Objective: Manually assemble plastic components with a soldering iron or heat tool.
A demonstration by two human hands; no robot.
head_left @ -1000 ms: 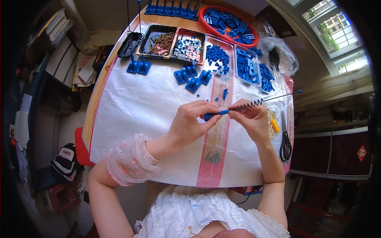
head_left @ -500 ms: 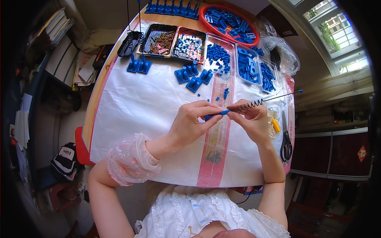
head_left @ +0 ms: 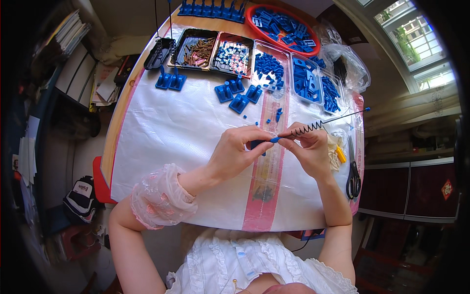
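My left hand (head_left: 240, 150) is closed on a blue plastic piece (head_left: 275, 140), most of it covered by the fingers. My right hand (head_left: 309, 151) pinches the other end of this piece, at the base of a black coiled spring wire (head_left: 308, 129). From the coil a straight thin rod runs up to the right and ends in a small blue tip (head_left: 367, 110). The fingers hide how wire and piece meet. Just beyond the hands lie a blue pointed piece (head_left: 278, 115) and a few tiny blue bits.
Several blue base assemblies (head_left: 239, 103) stand beyond my hands. Trays of brass screws (head_left: 200, 51), small nuts (head_left: 233, 58) and blue parts (head_left: 269, 68) line the back, beside a red basin (head_left: 317, 49). Scissors (head_left: 352, 179) and a yellow-handled tool (head_left: 340, 155) lie at the right.
The blue tip of the rod has shifted slightly up and to the left, and my right hand a little leftward. Both hands keep their hold.
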